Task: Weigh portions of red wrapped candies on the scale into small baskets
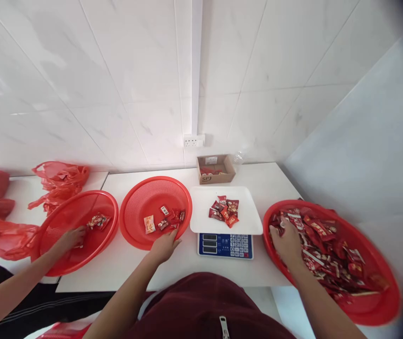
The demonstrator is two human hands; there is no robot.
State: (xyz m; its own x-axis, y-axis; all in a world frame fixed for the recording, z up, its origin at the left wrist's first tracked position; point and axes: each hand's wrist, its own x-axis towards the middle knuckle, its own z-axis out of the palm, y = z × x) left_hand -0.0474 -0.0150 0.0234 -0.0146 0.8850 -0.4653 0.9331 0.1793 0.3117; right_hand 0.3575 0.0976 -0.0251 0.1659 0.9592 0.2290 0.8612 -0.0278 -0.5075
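Note:
My left hand (165, 246) is at the near rim of the middle red basket (131, 193), fingers over the edge and thumb outside. A few small wrapped snacks (149, 224) lie in that basket. My right hand (289, 242) reaches into the left side of the right-hand red basket (387, 301), which is heaped with red snack packets (323, 230). Its fingers are curled at a packet there, partly hidden by the hand. Between the two baskets stands a blue digital scale (225, 246); several red packets (227, 212) are piled on its white pan (197, 216).
A cardboard box (215, 178) with red packets stands behind the scale, below a wall socket (194, 141). At left, another person's hand (74, 237) is inside a third red basket (111, 202). Red plastic bags (62, 176) lie behind it. The wall borders the table.

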